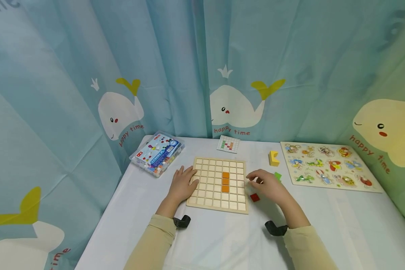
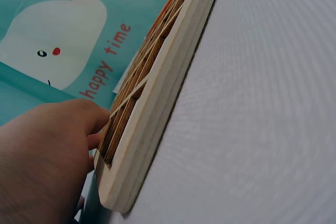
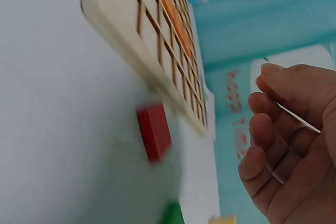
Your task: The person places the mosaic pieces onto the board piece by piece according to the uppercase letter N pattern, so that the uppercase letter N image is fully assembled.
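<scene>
Lower centre of the head view: your left hand (image 1: 181,184) rests, fingers extended, on the left edge of the grid board (image 1: 219,209), probably steadying it. Your right hand (image 1: 269,186), loosely curled and empty, hovers near the red block (image 1: 255,197), seemingly placed within reach.

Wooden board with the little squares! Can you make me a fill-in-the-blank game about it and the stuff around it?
1. The wooden board has ____ orange tiles in its squares.
2. The small block lying closest to the wooden board, off its right side, is colored ____.
3. The red words on the curtain say "happy ____".

Missing words: three; red; time.
</scene>
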`<action>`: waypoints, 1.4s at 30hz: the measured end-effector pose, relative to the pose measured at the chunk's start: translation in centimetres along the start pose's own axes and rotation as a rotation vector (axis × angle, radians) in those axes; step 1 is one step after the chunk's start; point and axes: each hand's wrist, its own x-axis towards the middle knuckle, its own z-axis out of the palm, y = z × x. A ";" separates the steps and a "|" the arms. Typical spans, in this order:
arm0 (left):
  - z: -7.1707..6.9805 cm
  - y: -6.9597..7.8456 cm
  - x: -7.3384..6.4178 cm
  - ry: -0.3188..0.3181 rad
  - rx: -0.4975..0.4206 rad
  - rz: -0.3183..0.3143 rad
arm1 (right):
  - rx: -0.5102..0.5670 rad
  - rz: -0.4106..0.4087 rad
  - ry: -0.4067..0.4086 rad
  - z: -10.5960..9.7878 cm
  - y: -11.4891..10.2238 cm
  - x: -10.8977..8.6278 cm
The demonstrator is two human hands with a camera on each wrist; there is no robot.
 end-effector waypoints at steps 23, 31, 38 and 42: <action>0.0 -0.1 -0.1 0.004 0.011 -0.005 | -0.042 0.207 -0.009 -5.0 8.2 -5.4; 0.1 -0.1 0.0 -0.008 0.010 -0.011 | -0.055 0.219 -0.046 -5.6 11.0 -6.1; 0.0 -0.1 0.0 -0.009 0.005 -0.005 | -0.050 0.178 -0.098 -5.5 11.5 -5.9; 0.0 0.0 0.0 -0.012 0.001 -0.005 | -0.061 0.174 -0.114 -5.4 11.8 -5.9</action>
